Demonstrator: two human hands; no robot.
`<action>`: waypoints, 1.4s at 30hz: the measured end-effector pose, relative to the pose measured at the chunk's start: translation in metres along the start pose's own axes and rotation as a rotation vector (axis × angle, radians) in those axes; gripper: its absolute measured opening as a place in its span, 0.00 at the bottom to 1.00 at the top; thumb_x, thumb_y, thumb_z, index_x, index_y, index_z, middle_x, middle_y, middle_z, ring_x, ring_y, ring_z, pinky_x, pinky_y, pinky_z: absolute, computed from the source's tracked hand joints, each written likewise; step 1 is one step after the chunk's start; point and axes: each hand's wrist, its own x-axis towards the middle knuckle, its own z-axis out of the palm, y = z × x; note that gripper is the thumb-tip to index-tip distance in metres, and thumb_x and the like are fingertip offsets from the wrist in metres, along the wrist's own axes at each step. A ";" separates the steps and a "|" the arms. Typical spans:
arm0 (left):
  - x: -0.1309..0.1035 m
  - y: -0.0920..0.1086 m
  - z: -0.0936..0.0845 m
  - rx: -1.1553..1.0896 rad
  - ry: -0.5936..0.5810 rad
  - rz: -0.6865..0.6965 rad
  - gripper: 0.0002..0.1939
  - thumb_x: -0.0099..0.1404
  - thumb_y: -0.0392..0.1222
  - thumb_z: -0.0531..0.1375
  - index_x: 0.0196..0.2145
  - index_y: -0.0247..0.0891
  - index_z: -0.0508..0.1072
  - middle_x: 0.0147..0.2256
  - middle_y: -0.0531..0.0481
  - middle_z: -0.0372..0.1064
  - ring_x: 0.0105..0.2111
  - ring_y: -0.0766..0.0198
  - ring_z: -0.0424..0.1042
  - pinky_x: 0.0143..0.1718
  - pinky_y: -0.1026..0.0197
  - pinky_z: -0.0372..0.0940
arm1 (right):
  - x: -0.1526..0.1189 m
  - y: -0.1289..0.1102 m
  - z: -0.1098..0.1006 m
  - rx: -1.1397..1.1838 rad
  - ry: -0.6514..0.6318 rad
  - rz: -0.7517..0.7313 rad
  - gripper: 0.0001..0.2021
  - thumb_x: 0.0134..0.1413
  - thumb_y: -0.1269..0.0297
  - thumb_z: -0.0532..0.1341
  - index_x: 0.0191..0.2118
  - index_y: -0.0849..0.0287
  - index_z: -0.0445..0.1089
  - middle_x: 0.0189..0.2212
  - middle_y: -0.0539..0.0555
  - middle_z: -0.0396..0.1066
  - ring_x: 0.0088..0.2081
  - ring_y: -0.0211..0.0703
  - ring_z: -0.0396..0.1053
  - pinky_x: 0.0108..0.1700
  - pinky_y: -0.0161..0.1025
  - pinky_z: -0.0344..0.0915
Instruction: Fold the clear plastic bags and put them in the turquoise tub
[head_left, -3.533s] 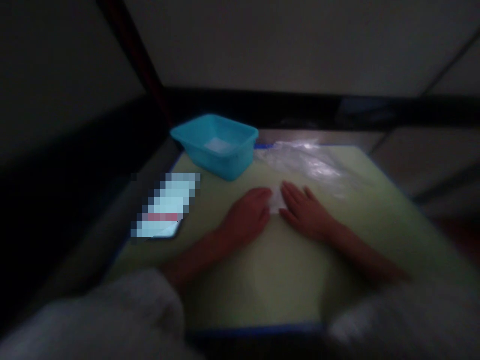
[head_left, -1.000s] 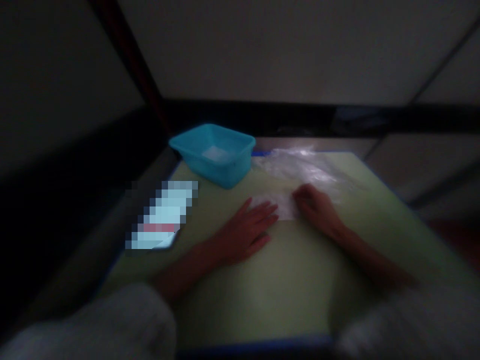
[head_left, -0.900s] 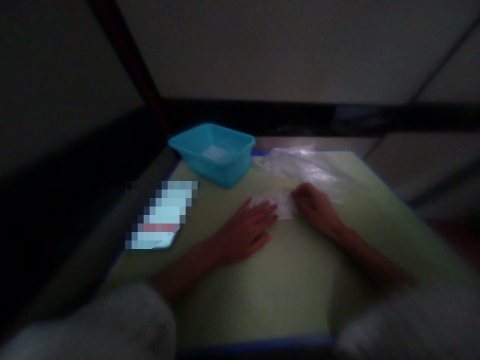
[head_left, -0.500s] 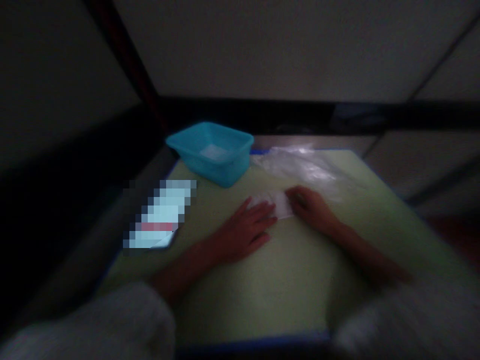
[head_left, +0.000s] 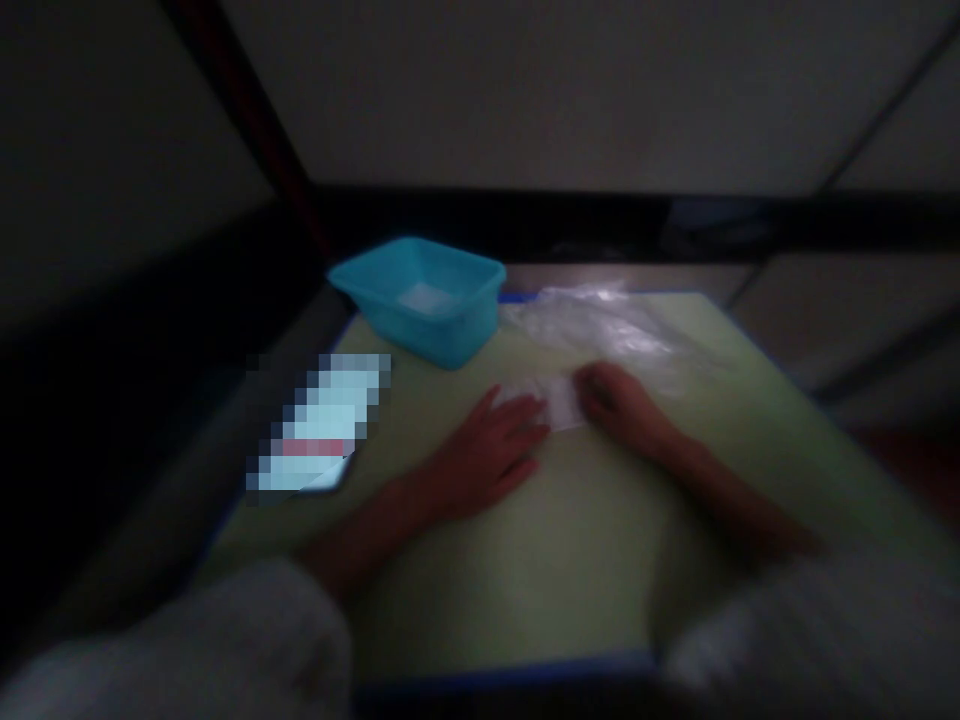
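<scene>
A small white packet or folded sheet [head_left: 564, 403] lies flat in the middle of the table; in the dim light its exact kind does not show. Across its left part rests my left hand [head_left: 484, 458], palm down with the fingers stretched out and spread. My right hand [head_left: 621, 405] is closed at the right edge of the white piece, fingers curled and pressed together on it. The fingertips of that hand are partly hidden and blurred.
A turquoise plastic basket [head_left: 420, 318] with something white inside stands at the table's far left. Crumpled clear plastic [head_left: 615, 325] lies along the back. At the left edge is a lit phone-like screen [head_left: 330, 425], pixelated. The yellowish tabletop [head_left: 510, 590] has blue edging.
The whole view has shifted slightly upward. My right hand sits slightly farther from my left, and a little more of the white piece shows between them.
</scene>
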 end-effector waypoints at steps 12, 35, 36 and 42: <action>-0.001 -0.006 0.004 -0.010 0.260 -0.112 0.15 0.67 0.39 0.47 0.45 0.37 0.70 0.52 0.43 0.67 0.55 0.58 0.62 0.63 0.43 0.38 | -0.002 -0.008 -0.014 -0.064 -0.045 0.013 0.11 0.55 0.70 0.50 0.38 0.59 0.69 0.36 0.58 0.73 0.41 0.51 0.68 0.49 0.52 0.59; 0.000 -0.030 0.005 0.010 0.286 -0.435 0.20 0.61 0.31 0.47 0.51 0.33 0.64 0.56 0.39 0.59 0.59 0.54 0.55 0.61 0.42 0.47 | -0.024 -0.050 -0.044 0.280 -0.475 -0.295 0.14 0.51 0.76 0.51 0.36 0.58 0.73 0.33 0.54 0.75 0.37 0.44 0.72 0.42 0.42 0.65; 0.000 -0.030 0.005 -0.049 0.320 -0.397 0.21 0.60 0.29 0.46 0.51 0.32 0.65 0.56 0.39 0.59 0.59 0.55 0.56 0.60 0.45 0.50 | -0.024 -0.051 -0.044 0.288 -0.484 -0.303 0.15 0.51 0.76 0.51 0.36 0.58 0.73 0.34 0.54 0.75 0.38 0.45 0.72 0.43 0.42 0.65; -0.004 -0.015 -0.001 -0.263 0.110 0.116 0.22 0.65 0.32 0.47 0.56 0.36 0.61 0.60 0.42 0.55 0.61 0.60 0.53 0.59 0.52 0.54 | -0.022 -0.034 -0.041 0.263 -0.392 -0.353 0.13 0.51 0.77 0.52 0.34 0.61 0.73 0.31 0.55 0.75 0.34 0.42 0.72 0.39 0.39 0.66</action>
